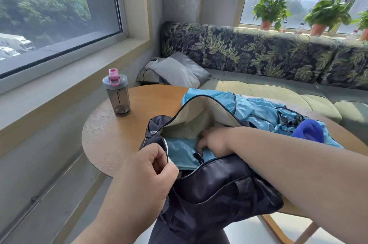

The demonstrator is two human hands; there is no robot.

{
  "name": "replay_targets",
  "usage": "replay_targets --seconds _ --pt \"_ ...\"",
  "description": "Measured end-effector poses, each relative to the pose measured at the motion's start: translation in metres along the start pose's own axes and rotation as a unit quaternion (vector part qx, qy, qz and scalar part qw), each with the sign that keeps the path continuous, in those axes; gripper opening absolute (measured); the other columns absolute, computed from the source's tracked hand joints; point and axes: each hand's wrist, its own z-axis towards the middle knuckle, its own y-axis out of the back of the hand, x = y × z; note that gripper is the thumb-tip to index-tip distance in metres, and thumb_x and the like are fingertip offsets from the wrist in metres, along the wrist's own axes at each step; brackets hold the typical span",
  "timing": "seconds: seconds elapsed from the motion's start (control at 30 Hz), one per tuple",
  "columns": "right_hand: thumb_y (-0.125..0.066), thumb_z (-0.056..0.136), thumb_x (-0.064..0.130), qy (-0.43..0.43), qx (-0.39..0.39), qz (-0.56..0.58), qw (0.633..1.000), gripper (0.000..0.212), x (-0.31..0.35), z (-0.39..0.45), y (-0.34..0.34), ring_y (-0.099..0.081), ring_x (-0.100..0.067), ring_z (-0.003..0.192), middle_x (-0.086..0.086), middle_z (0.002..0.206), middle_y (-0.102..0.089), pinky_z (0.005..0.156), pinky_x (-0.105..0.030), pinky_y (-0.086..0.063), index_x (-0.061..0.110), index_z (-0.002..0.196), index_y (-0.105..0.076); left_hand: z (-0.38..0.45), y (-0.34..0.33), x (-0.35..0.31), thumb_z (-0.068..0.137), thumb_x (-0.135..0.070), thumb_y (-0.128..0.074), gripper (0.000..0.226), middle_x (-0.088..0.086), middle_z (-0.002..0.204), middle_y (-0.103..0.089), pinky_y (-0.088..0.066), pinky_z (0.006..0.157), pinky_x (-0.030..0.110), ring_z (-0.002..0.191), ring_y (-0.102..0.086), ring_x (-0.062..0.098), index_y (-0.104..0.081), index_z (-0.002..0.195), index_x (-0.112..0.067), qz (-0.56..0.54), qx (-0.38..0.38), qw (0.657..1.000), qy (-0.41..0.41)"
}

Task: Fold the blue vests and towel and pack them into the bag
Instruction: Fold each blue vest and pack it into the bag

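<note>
A folded light-blue vest (pixel 182 151) is seen lying inside the open dark bag (pixel 217 188), directly under and to the left of the right hand (pixel 214 141), whose curled fingers are pressed down onto the fabric inside the bag's mouth; whether the cloth is actually pinched cannot be told. The near left edge of the bag's opening, by the zipper, is gripped by the left hand (pixel 145 172), with thumb and fingers closed around the rim so that the mouth is held apart. The pale lining of the raised flap (pixel 201 112) is shown just beyond the right hand. Farther out, past the right forearm, more light-blue vests (pixel 256 112) are heaped unfolded on the round wooden table (pixel 111 134), and a darker blue towel (pixel 309 130) is bunched on top of them, to the right of the right hand. Well beyond the left hand, a grey shaker bottle (pixel 117 94) with a pink cap is stood upright on the table. Behind the table a green bench (pixel 278 92) with a leaf-print backrest is seen, with grey cushions (pixel 177 71) lying on it.
</note>
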Motion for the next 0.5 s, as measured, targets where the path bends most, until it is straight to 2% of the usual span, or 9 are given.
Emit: replay_targets --seconds 0.13,0.2,0.3,0.37,0.5 --pt "-0.061 0.095 0.022 -0.008 0.001 0.003 1.000 0.043 -0.0001 -0.0009 -0.0002 -0.042 -0.032 0.136 -0.002 0.146 -0.047 0.118 -0.041 -0.029 0.045 0.131 -0.064 -0.0013 -0.0012 -0.0009 0.086 -0.026 -0.067 0.021 -0.009 0.050 -0.042 -0.038 0.056 0.034 0.050 -0.036 0.009 -0.050 0.076 -0.020 -0.008 0.008 1.000 0.005" --pt "-0.063 0.093 0.027 -0.018 0.006 -0.011 1.000 0.032 -0.0008 -0.0010 0.0030 -0.044 -0.033 0.132 -0.003 0.140 -0.050 0.114 -0.041 -0.034 0.039 0.122 -0.069 -0.0018 -0.0001 -0.0002 0.086 -0.026 -0.067 0.021 -0.009 0.051 -0.042 -0.037 0.056 0.034 0.050 -0.036 0.008 -0.050 0.076 -0.020 -0.008 0.007 1.000 0.007" --pt "-0.063 0.090 0.032 -0.033 0.010 -0.044 0.998 0.031 -0.0026 -0.0021 0.0080 -0.047 -0.032 0.127 -0.001 0.137 -0.053 0.110 -0.043 -0.040 0.040 0.120 -0.069 -0.0016 0.0006 0.0004 0.086 -0.026 -0.066 0.021 -0.009 0.052 -0.041 -0.037 0.055 0.033 0.050 -0.036 0.008 -0.049 0.075 -0.019 -0.004 0.010 1.000 0.007" --pt "-0.062 0.091 0.024 -0.030 0.003 -0.005 1.000 0.027 -0.0037 -0.0015 0.0088 -0.046 -0.031 0.128 0.000 0.137 -0.051 0.109 -0.042 -0.040 0.041 0.113 -0.066 -0.0010 0.0006 0.0006 0.086 -0.026 -0.066 0.023 -0.009 0.052 -0.041 -0.036 0.055 0.032 0.050 -0.036 0.007 -0.048 0.075 -0.019 -0.003 0.010 1.000 0.008" --pt "-0.066 0.093 0.021 0.001 0.043 0.084 0.996 0.038 -0.0003 0.0009 0.0030 -0.048 -0.028 0.132 0.001 0.146 -0.051 0.113 -0.040 -0.039 0.039 0.127 -0.067 0.0006 -0.0005 0.0002 0.086 -0.027 -0.066 0.021 -0.009 0.052 -0.042 -0.037 0.056 0.032 0.051 -0.037 0.007 -0.048 0.076 -0.020 0.001 0.011 1.000 0.005"
